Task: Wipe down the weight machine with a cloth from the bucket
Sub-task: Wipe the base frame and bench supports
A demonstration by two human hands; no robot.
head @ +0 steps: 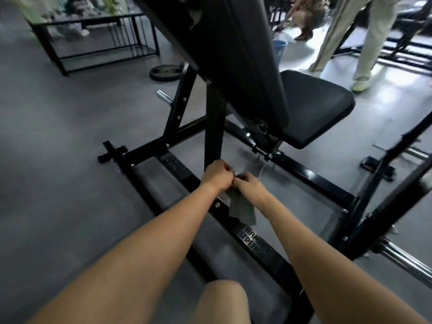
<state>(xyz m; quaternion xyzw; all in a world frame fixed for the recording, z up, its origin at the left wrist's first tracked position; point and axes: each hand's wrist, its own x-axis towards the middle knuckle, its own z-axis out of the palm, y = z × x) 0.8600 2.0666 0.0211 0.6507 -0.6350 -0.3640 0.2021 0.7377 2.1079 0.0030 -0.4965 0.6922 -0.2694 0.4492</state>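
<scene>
While both hands, left hand (216, 175) and right hand (248, 183), pinch the grey cloth (242, 210) at mid-frame, wringing seems underway; next, press it on the black upright post (214, 127) of the weight machine.

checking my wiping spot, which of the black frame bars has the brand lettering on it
The low floor bar running toward the camera under the hanging cloth. It carries silver lettering; the upright post and the other floor bars show none.
</scene>
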